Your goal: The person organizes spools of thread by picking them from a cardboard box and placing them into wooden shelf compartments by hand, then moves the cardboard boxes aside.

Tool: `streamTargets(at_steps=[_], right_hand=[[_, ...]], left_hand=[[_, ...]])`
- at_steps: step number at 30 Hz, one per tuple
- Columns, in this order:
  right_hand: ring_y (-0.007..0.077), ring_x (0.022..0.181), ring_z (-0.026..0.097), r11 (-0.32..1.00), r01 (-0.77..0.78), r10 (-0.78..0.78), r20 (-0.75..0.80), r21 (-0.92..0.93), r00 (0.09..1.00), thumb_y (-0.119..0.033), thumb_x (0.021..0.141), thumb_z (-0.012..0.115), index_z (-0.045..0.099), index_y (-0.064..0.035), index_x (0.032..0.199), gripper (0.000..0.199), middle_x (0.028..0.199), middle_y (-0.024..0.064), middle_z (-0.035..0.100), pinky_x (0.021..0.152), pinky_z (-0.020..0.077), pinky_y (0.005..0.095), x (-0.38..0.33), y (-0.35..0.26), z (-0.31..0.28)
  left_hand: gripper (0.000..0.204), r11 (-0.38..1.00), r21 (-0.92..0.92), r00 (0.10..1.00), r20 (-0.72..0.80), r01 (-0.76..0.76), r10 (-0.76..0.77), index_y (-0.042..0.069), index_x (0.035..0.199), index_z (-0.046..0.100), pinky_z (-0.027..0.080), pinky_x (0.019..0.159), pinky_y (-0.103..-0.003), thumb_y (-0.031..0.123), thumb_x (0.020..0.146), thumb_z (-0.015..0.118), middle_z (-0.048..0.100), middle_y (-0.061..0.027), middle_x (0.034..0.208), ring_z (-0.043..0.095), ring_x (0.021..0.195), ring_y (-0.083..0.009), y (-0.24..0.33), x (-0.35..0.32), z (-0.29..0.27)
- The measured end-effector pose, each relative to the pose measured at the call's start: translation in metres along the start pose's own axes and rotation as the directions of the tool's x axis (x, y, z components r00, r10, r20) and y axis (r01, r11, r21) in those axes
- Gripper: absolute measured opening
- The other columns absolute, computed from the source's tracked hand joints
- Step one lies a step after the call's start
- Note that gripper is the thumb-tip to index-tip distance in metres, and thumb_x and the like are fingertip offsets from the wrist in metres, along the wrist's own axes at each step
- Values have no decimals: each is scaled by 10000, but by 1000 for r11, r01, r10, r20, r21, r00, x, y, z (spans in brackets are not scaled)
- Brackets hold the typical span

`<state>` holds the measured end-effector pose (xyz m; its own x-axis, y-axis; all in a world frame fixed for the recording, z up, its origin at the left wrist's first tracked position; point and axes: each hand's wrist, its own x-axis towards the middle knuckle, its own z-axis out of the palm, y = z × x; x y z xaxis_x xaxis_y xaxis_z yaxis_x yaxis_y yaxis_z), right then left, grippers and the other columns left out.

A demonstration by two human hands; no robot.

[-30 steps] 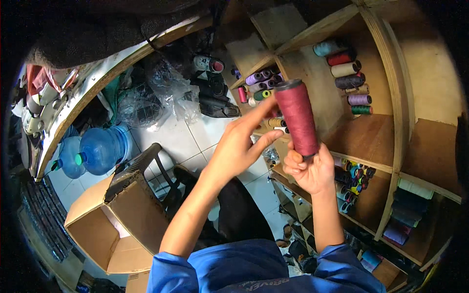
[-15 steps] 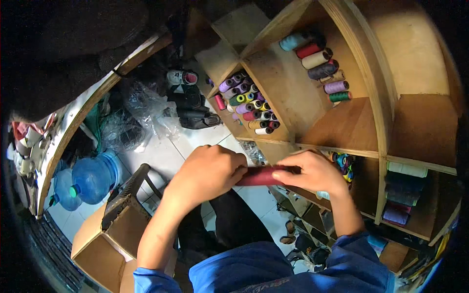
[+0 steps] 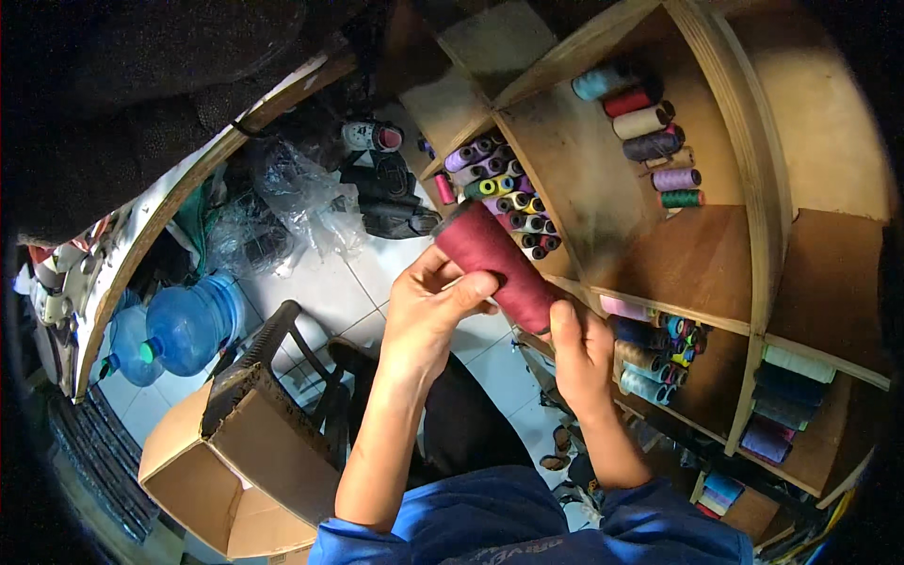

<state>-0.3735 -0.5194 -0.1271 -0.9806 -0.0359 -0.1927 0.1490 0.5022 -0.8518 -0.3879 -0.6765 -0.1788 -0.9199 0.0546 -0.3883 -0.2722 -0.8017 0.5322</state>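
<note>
A large dark red thread spool (image 3: 499,259) is held tilted between my two hands in front of the wooden shelf. My left hand (image 3: 428,306) grips it around the middle, thumb lying across the thread. At its lower right end, my right hand (image 3: 579,348) is closed on it with the thumb on top. The far end of the spool, a dark rim, points up and left towards the cubby of small spools (image 3: 485,188).
The wooden shelf (image 3: 734,113) holds a row of spools (image 3: 654,141) and more spools (image 3: 650,358) lower down. At left are an open cardboard box (image 3: 273,452), a black chair (image 3: 273,348), blue water jugs (image 3: 193,325), plastic bags (image 3: 306,202) and shoes (image 3: 372,137).
The spool has turned from nearly level to steeply tilted, its far end now raised to the left. My left hand has rolled over so its thumb shows; my right hand has moved down.
</note>
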Motion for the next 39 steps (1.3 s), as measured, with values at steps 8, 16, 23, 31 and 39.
streamTargets(at_steps=[8,16,23,31,39], right_hand=[[120,613,439,455,-453,286,356,767,890,-351,929,447,542,-12,925,352,769,71,536,595,379,273,14,8,-1],[439,831,558,595,-240,-50,-333,-767,942,-346,847,542,603,-2,972,371,824,293,579,690,442,482,85,32,-105],[349,802,636,364,-502,-130,-577,-784,806,-217,733,688,620,15,889,288,859,241,631,702,506,409,199,99,-161],[275,805,648,355,-511,-48,-561,-783,826,-121,684,649,649,-56,929,253,867,160,655,714,511,360,285,141,-226],[281,923,609,357,-310,-174,-389,-881,905,-202,634,735,633,-98,991,386,984,140,632,807,473,347,295,147,-240]], left_hand=[[320,983,163,984,171,-81,53,-29,1065,585,478,771,-245,31,763,673,656,-83,937,614,822,-119,-3,14,-14],[423,889,457,999,-43,-2,25,-62,1220,451,490,759,-267,-54,806,535,605,-159,1070,615,877,-179,-25,11,-41],[509,917,394,987,-160,60,3,-41,1275,386,489,686,-217,-85,784,517,596,-163,1081,626,856,-171,-23,-10,-58],[511,901,420,929,-366,106,61,-34,1270,397,518,742,-287,-65,778,531,603,-156,1047,629,794,-203,-19,-31,-107],[502,908,403,914,-401,118,59,-40,1276,386,512,752,-289,-85,789,499,599,-173,1061,628,815,-209,-28,-20,-101]])
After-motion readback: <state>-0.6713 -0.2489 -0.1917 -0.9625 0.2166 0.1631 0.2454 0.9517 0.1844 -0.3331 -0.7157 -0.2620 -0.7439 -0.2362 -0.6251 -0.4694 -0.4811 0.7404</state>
